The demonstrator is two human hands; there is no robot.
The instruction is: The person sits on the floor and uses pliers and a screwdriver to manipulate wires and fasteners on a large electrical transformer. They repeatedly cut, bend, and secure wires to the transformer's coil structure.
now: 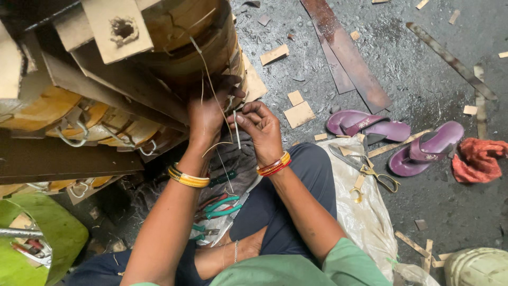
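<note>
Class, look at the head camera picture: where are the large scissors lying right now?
The large scissors lie on the pale sack to the person's right, just beyond the right knee, beside the purple sandals.

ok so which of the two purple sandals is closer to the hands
The left sandal, lying just beyond the knee, is closer to the right hand. The other sandal sits farther right, beside the orange rag.

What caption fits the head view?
Both hands, left hand and right hand, work a thin cane strip against a wooden drum.
</note>
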